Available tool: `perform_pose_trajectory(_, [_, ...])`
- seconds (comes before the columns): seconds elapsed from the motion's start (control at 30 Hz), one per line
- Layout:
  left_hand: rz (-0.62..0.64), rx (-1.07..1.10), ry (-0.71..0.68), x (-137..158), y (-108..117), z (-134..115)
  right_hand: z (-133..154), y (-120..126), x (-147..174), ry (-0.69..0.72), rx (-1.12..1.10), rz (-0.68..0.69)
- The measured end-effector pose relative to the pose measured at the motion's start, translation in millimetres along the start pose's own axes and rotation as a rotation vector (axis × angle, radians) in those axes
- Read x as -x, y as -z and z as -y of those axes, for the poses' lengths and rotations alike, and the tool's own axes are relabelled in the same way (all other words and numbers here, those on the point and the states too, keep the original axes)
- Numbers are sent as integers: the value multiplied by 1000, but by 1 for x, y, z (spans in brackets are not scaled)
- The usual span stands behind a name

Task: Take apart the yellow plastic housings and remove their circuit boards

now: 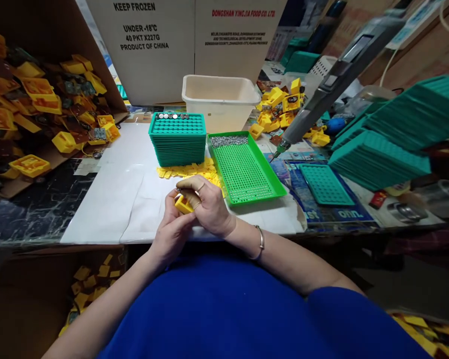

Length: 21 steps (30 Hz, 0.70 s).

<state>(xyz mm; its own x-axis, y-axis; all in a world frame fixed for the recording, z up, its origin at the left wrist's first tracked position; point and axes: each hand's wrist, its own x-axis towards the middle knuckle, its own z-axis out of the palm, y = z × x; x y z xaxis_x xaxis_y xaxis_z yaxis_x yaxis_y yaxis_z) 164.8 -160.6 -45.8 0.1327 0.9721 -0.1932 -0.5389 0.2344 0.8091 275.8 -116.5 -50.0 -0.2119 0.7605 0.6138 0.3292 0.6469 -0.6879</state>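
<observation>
My left hand [172,227] is closed around a small yellow plastic housing [184,204], held just above the front of the white paper. My right hand [213,207] bends over it, thumb and fingers pinched at the housing's upper end. A small dark, shiny piece shows at the right fingertips, too small to name. Right behind the hands lies a pile of flat yellow plastic pieces [205,172]. Beyond that stands a stack of teal trays [177,147], with several silver button cells [167,116] in the top one. A green perforated tray [243,172] holds small screws [229,141] at its far end.
An electric screwdriver [318,89] hangs at the right, tip down near the green tray. A cream bin [220,102] stands behind. Yellow housings fill a cardboard box [108,94] at the left and form a pile [277,107] at the back right. More teal trays [381,154] lean at the right.
</observation>
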Motion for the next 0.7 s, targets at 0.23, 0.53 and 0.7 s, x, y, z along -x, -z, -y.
perform_pose_trajectory(0.23, [11, -19, -52, 2, -2, 5, -2, -2, 10, 8, 85, -97])
perform_pose_trajectory(0.53, [3, -23, -62, 1, 1, 2, -1, 14, 12, 34, -22, 59])
perform_pose_trajectory(0.7, [30, -122, -126, 4, 10, 4, 0, 26, 8, -62, -113, 169])
